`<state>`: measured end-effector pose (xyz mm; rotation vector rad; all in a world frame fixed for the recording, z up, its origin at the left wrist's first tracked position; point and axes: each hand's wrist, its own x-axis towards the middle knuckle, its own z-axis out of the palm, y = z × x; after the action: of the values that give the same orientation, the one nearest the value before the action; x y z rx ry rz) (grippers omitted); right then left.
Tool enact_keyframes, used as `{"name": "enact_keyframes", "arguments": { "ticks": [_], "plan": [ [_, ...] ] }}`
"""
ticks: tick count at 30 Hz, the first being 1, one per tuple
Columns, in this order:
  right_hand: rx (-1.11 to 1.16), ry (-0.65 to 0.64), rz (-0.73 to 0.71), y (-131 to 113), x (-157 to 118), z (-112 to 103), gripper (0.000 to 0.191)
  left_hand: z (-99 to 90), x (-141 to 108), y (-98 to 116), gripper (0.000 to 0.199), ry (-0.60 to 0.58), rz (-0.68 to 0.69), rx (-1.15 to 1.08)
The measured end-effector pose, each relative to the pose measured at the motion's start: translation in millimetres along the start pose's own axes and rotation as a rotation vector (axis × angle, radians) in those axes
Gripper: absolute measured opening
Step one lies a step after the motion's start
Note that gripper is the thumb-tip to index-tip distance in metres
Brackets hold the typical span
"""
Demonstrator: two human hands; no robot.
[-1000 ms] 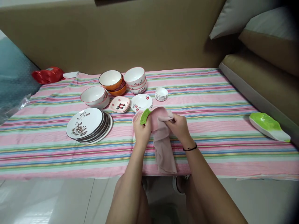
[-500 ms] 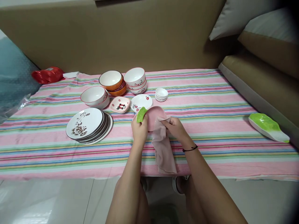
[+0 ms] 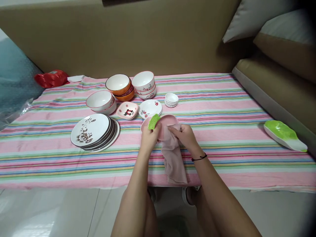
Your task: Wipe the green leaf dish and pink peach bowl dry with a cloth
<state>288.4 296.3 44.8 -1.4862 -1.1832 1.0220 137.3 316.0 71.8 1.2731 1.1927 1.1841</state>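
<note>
A pink dish (image 3: 169, 120) with a green leaf-shaped end is held up over the striped cloth. My left hand (image 3: 148, 138) grips it at the green end, thumb on top. My right hand (image 3: 184, 134) pinches a dusty-pink cloth (image 3: 174, 161) against the dish's right side, and the cloth's long end hangs down toward the front edge. Just behind the dish lie white flowered plates (image 3: 149, 108) and a square pink dish (image 3: 127, 110) with a cat picture.
Left of my hands is a stack of plates (image 3: 91, 130). Behind stand white bowls (image 3: 143, 80), orange bowls (image 3: 118, 84), more bowls (image 3: 100, 100) and small white dishes (image 3: 171, 98). A green-and-white dish (image 3: 283, 134) lies far right, beside the sofa cushion (image 3: 271, 85). Red packaging (image 3: 51, 79) sits far left.
The pink dish has tilted and turned slightly in my left hand. My right hand has shifted a little lower with the cloth along the dish.
</note>
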Motion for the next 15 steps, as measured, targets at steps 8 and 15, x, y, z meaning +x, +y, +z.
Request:
{"name": "enact_keyframes", "arguments": {
  "ticks": [8, 15],
  "plan": [
    [-0.019, 0.032, -0.028, 7.7, 5.6, -0.9, 0.046, 1.0, 0.7, -1.1, 0.033, -0.128, -0.098, 0.018],
    [0.189, -0.087, -0.020, -0.5, 5.6, -5.2, 0.035, 0.2, 2.3, 3.5, 0.038, -0.001, -0.125, -0.145]
  ]
}}
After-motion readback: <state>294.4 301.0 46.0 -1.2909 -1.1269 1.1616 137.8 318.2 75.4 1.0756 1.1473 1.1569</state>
